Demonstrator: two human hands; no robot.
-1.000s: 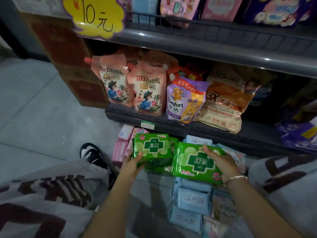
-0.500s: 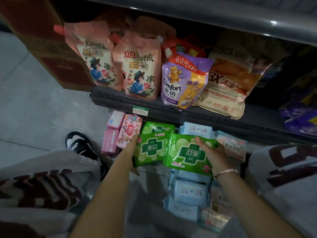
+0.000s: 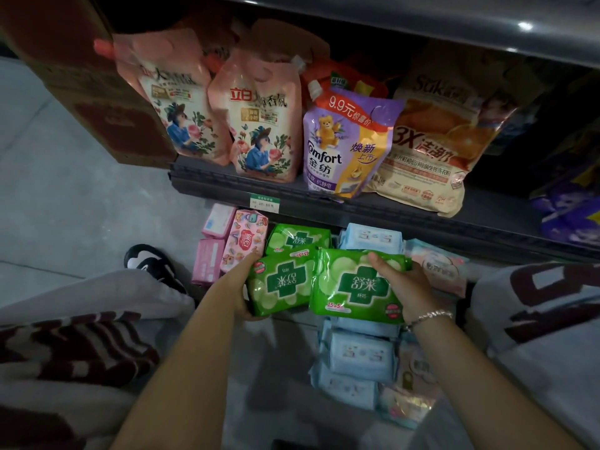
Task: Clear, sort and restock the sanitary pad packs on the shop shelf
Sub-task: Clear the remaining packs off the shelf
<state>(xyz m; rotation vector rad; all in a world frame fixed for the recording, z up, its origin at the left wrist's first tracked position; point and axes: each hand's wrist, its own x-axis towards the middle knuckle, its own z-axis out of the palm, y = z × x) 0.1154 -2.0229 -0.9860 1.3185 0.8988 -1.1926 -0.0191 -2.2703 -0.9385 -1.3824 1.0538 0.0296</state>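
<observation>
Green pad packs [image 3: 355,287] — one per hand

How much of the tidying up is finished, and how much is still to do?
Done: pink packs and one green pack sit in the bottom row under the shelf. In hand: the left hand and the right hand each hold a green pack. Left: blue packs still lie on the floor.

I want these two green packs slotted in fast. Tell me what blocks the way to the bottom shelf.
A third green pack already lies just behind the green pack in the left hand, and a blue pack sits behind the green pack in the right hand. Both spots directly ahead look taken.
</observation>
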